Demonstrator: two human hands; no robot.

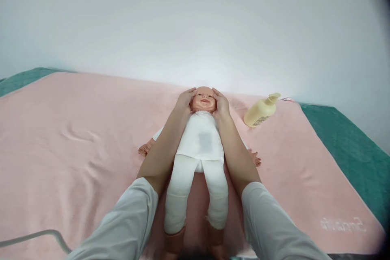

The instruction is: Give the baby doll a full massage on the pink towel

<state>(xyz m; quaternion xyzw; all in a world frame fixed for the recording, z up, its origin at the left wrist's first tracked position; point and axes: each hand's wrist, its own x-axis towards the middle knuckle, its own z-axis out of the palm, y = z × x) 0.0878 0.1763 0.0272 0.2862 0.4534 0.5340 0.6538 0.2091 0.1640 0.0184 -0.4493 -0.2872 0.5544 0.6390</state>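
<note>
A baby doll [191,134] in a white top and white leggings lies on its back, its head toward the wall and its feet toward me. My left hand [185,99] rests along the left side of the doll's head, fingers stretched out and touching near its temple. On the other side, my right hand [222,102] lies against the head in the same way, fingers extended. Both thumbs are hard to make out. The doll's arms spread outward under my forearms, with only its small hands showing clearly. A grey patch marks the front of its top.
A yellow pump bottle [258,113] stands to the right of the doll's head. Beneath everything lies a pink blanket [100,130], slightly wrinkled, over a green cover [344,142]. A grey cord [39,234] runs at the lower left. A white wall [152,24] rises behind.
</note>
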